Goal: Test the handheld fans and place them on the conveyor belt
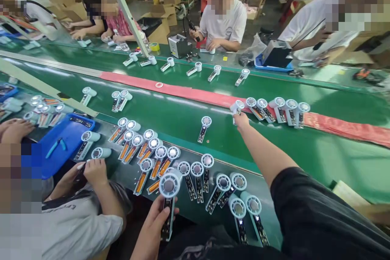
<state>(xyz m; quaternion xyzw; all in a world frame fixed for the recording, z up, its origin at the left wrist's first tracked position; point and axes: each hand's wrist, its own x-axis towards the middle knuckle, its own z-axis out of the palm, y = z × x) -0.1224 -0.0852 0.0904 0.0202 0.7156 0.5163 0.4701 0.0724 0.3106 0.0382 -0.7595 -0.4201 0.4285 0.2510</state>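
In my left hand [158, 216] is a light-blue handheld fan [169, 187], its round head up and its open handle showing a dark circuit board. The fingers wrap around that handle, low in front of me. My right hand [241, 121] reaches far out over the green belt and grips another handheld fan [237, 106] by its handle, beside the red strip. To the right of it a row of fans [279, 103] lies on the strip. Close to my left hand, several opened fans [196, 169] rest on the metal table edge, some with orange parts in their handles.
A green conveyor belt [170, 109] runs across, with a red cloth strip [207, 96] along it. At left, a co-worker's hands [96, 170] work near a blue tray [51, 138] holding pliers. Other people sit across the belt beside metal boxes [179, 45]. Cardboard boxes are stacked behind.
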